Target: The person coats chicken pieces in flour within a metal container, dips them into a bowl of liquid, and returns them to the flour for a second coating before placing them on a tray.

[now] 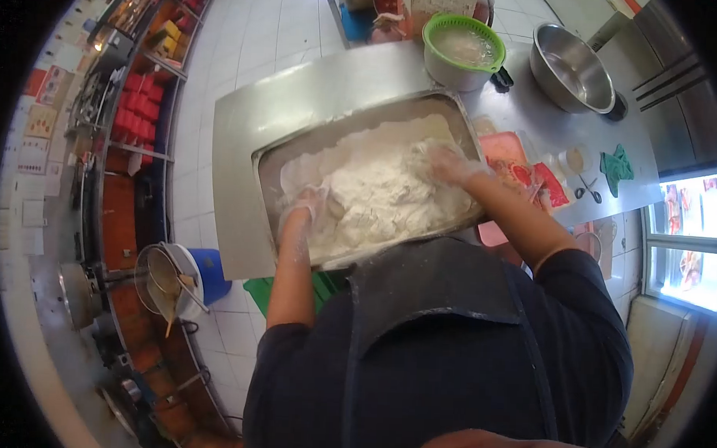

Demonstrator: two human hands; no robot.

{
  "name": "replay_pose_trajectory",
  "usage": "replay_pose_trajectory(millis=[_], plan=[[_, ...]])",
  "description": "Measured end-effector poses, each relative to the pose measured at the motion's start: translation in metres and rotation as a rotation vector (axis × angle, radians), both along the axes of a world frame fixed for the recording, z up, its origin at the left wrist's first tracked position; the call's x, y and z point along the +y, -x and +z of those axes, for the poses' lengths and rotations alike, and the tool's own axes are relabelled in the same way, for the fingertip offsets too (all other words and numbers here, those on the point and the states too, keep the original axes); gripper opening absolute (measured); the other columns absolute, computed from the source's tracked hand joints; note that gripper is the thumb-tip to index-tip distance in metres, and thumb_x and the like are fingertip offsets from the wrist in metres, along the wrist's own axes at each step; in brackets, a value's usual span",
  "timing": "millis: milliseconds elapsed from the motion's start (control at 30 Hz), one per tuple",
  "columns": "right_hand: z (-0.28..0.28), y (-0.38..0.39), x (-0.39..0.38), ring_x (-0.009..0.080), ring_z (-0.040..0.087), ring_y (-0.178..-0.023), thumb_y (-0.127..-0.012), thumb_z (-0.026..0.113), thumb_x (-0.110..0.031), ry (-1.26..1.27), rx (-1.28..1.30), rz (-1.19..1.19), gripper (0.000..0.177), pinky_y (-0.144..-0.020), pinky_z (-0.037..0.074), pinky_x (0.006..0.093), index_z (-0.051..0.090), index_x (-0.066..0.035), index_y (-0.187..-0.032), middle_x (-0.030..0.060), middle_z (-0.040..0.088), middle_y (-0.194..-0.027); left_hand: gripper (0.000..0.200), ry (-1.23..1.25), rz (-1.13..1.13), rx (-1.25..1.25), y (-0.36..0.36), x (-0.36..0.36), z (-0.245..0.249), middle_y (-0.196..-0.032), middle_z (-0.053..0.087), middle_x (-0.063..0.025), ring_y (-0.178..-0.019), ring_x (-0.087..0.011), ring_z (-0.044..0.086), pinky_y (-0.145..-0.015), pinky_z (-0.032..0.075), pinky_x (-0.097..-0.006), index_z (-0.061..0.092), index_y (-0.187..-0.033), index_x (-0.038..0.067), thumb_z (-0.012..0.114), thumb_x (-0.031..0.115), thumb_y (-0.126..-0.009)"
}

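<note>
Floury white powder (pixel 383 185) fills the metal tray (pixel 271 181) between and beneath the fingers of the left hand (pixel 308 200) and right hand (pixel 446 165); their closure I cannot tell. Probably soft, loose: best scooped from below, palms cupped.

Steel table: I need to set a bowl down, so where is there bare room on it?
The largest free patch on the table is the strip between the pan and the table's left and far edges. A smaller one lies between the steel bowl and green cloth. Right of the pan is crowded: pink tray, red packet, scissors.
</note>
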State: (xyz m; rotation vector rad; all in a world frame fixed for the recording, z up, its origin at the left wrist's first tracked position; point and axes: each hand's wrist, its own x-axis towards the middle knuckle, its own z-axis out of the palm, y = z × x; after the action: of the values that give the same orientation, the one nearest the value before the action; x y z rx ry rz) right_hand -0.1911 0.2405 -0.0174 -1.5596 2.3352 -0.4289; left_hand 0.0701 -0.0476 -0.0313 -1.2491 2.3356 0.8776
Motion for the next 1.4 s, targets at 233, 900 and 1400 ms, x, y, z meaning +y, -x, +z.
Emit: replay_pose_trajectory(millis=[233, 900, 1400], plan=[[0.026, -0.048, -0.034, 0.0316, 0.066, -0.069, -0.075, 0.072, -0.057, -0.424, -0.164, 0.125, 0.063, -0.067, 0.051, 0.042, 0.069, 0.005, -0.081, 0.0255, 0.067, -0.077, 0.073, -0.233, -0.018, 0.127, -0.019, 0.045, -0.005, -0.143, 0.048, -0.0254, -0.131, -0.04, 0.046, -0.108, 0.037, -0.0451, 0.046, -0.141, 0.001, 0.034, 0.058, -0.098], [0.041, -0.035, -0.016, 0.0206, 0.062, -0.074, -0.085, 0.072, -0.045, 0.241, -0.397, -0.251, 0.048, -0.066, 0.051, 0.0344, 0.069, -0.005, -0.111, 0.01, 0.07, -0.087, 0.063, 0.232, -0.28, 0.296, 0.027, 0.089, 0.079, -0.131, 0.057, -0.0251, -0.116, -0.037, 0.059, -0.099, 0.047, -0.0428, 0.056, -0.13, -0.002, 0.05, 0.049, -0.094], [0.023, -0.066, -0.036, 0.0318, 0.066, -0.091, -0.073, 0.077, -0.048, -0.161, -0.287, 0.052, 0.076, -0.082, 0.052, 0.0403, 0.057, 0.003, -0.127, 0.0269, 0.067, -0.103, 0.038, -0.306, -0.327, 0.626, 0.031, 0.082, 0.022, -0.114, 0.064, -0.0175, -0.105, -0.025, 0.063, -0.094, 0.049, -0.0366, 0.063, -0.122, 0.002, 0.052, 0.028, -0.096]])
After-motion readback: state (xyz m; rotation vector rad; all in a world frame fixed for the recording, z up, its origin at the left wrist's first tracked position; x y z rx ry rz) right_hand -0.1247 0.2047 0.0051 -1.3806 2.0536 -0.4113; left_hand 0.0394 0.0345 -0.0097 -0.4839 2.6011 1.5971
